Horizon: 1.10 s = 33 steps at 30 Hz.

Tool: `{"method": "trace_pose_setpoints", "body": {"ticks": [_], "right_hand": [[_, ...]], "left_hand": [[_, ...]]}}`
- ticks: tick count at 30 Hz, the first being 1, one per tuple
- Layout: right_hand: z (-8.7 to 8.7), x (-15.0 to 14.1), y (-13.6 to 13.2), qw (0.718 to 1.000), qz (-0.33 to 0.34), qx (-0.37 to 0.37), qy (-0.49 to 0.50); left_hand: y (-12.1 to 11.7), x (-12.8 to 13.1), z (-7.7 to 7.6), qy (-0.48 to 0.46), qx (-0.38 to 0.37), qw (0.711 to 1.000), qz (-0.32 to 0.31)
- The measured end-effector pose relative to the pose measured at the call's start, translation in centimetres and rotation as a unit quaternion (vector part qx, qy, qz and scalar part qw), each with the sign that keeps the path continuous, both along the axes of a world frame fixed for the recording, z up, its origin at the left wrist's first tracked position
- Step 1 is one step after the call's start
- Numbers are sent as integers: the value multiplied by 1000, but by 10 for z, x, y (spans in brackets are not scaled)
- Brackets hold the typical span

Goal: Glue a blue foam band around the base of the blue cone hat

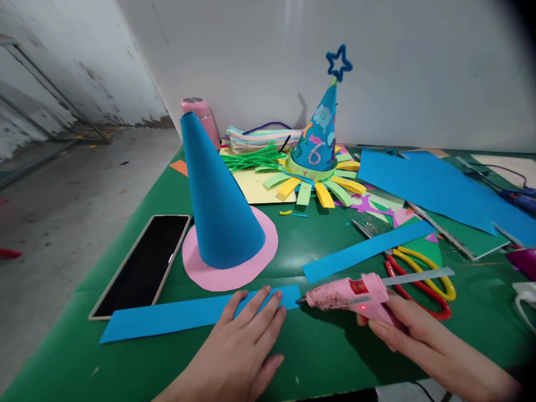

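"Blue paper strip [167, 320], where do we have it?"

"Flat on the green counter [326, 357], in front of us, its left end lying over the near end of the phone [144, 265]. Our left hand [251, 340] presses on it near the right end, fingers spread and grasping nothing."

"And our right hand [419, 335]?"

"We have its fingers closed around the handle of the pink glue gun [364, 297]. A small red light shows on its side, and the dark nozzle points left, right by the strip's right end. We can't tell if they touch."

"What's just beyond the strip?"

"Our blue paper cone [221, 206], standing upright on a pink paper disc [268, 237]. To the right, a second blue strip [368, 250] lies at a slant, partly over the scissors [438, 273] with red and yellow handles."

"And farther back?"

"We see a decorated party hat [316, 139] with a 6 on it and a dark blue star [339, 62] on top. Left of it are green pipe cleaners [253, 158] and a pink bottle [207, 120]; right of it, a large blue sheet [427, 187]."
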State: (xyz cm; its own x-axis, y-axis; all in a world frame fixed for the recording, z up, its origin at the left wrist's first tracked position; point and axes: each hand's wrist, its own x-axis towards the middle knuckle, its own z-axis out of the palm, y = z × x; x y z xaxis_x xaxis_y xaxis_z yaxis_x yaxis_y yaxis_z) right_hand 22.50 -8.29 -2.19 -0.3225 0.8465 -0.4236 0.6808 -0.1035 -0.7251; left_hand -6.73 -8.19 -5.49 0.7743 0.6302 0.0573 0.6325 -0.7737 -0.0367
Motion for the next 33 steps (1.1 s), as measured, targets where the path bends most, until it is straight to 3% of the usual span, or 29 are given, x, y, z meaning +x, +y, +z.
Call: {"method": "trace_pose_setpoints", "body": {"ticks": [8, 16, 22, 25, 28, 30, 33], "right_hand": [[4, -6, 5, 999, -33, 10, 6], [-7, 12, -5, 998, -24, -33, 57], [-12, 20, -7, 978, -115, -41, 170], [-13, 15, -5, 935, -214, -30, 280], [-13, 12, -3, 853, -303, -58, 420], [-12, 14, -1, 806, -324, -80, 489], [-10, 23, -1, 769, -351, -81, 529]], "left_hand": [[0, 0, 0, -15, -6, 1000, 3], [0, -1, -2, -9, 3, 1000, 2], [-1, -1, -2, -45, 14, 999, 7], [9, 7, 9, -100, 31, 994, 37], [27, 23, 25, -112, -1, 992, 58], [42, 38, 34, -111, -48, 988, 96], [65, 68, 45, -66, -94, 985, 127]]}}
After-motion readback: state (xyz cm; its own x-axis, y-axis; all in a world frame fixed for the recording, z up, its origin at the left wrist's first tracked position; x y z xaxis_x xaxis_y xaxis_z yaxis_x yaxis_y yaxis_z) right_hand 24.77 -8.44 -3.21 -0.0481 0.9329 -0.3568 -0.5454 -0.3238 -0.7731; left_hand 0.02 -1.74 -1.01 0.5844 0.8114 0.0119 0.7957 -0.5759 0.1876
